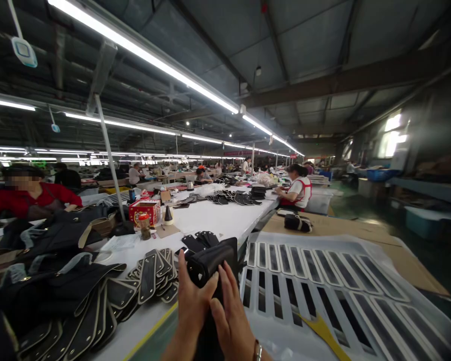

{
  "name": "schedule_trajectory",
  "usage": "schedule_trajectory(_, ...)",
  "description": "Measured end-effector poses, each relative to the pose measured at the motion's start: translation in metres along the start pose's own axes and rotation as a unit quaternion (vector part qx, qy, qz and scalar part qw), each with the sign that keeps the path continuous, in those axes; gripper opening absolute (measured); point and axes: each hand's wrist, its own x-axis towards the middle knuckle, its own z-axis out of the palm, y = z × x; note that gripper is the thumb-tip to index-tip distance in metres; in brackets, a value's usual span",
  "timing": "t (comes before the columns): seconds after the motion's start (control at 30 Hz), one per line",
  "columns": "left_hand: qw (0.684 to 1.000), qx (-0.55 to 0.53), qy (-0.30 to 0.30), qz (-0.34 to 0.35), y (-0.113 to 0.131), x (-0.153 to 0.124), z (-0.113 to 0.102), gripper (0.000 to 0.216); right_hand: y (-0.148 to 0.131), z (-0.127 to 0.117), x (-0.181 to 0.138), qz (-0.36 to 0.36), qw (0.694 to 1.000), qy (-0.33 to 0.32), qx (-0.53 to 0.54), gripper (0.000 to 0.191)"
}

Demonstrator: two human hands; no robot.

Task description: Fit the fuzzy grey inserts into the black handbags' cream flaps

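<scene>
A smooth black leather bag piece (210, 258), rounded at its top and with small metal studs at one end, stands up in front of me. My left hand (193, 303) grips its near left end, thumb and fingers closed around it. On the right, my right hand (231, 306) presses its fingers and thumb onto the same piece. The lower part hangs dark between my wrists, partly hidden by them. Just beyond it lie several black strap pieces (201, 241) on the white table. To the left is a heap of light-edged black leather pieces (148, 276).
Rows of black strips (311, 265) lie on a sheet at right, with a yellow tool (325, 333) among them. Black bag parts (56, 281) pile up at left. A red box (145, 209) and a jar (145, 228) stand farther back. Co-workers sit at both sides.
</scene>
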Motion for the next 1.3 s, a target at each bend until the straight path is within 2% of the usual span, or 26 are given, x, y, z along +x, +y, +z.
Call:
schedule_trajectory(0.1,0.991,-0.105,-0.038,-0.067,0.002,-0.010,0.011,0.085,-0.001,-0.003,-0.011,-0.023,0.999,-0.023,-0.011,0.064)
schedule_trajectory(0.2,0.981,-0.174,-0.066,-0.062,0.003,-0.022,0.009,0.060,-0.005,-0.023,-0.009,0.006,1.000,-0.017,0.022,0.060)
schedule_trajectory(0.27,0.977,-0.182,-0.099,-0.052,0.006,-0.030,0.004,0.051,-0.012,-0.041,-0.005,0.038,0.997,-0.008,0.059,0.055)
schedule_trajectory(0.37,0.979,-0.138,-0.145,-0.031,0.014,-0.039,-0.004,0.045,-0.024,-0.061,-0.004,0.089,0.989,-0.011,0.121,0.042)
schedule_trajectory(0.53,0.988,-0.071,-0.136,0.018,0.022,-0.049,-0.006,0.034,-0.028,-0.071,-0.011,0.126,0.981,-0.006,0.145,0.040)
schedule_trajectory(0.63,0.987,-0.072,-0.141,0.015,0.018,-0.057,-0.003,0.032,-0.023,-0.077,-0.017,0.129,0.990,-0.012,0.062,0.041)
schedule_trajectory(0.73,0.985,-0.086,-0.152,0.009,0.014,-0.065,-0.002,0.032,-0.020,-0.088,-0.021,0.125,0.990,-0.047,-0.037,0.043)
schedule_trajectory(0.8,0.980,-0.095,-0.174,0.005,0.016,-0.069,-0.002,0.031,-0.019,-0.095,-0.023,0.123,0.988,-0.076,-0.058,0.047)
schedule_trajectory(1.0,0.971,-0.087,-0.220,0.010,0.026,-0.074,-0.005,0.033,-0.018,-0.106,-0.031,0.141,0.982,-0.125,-0.019,0.056)
schedule_trajectory(1.13,0.978,-0.079,-0.194,0.017,0.025,-0.082,-0.006,0.030,-0.021,-0.109,-0.035,0.131,0.981,-0.142,0.006,0.051)
schedule_trajectory(1.3,0.979,-0.122,-0.162,-0.025,0.020,-0.089,-0.002,0.025,-0.028,-0.108,-0.037,0.153,0.977,-0.150,-0.005,0.052)
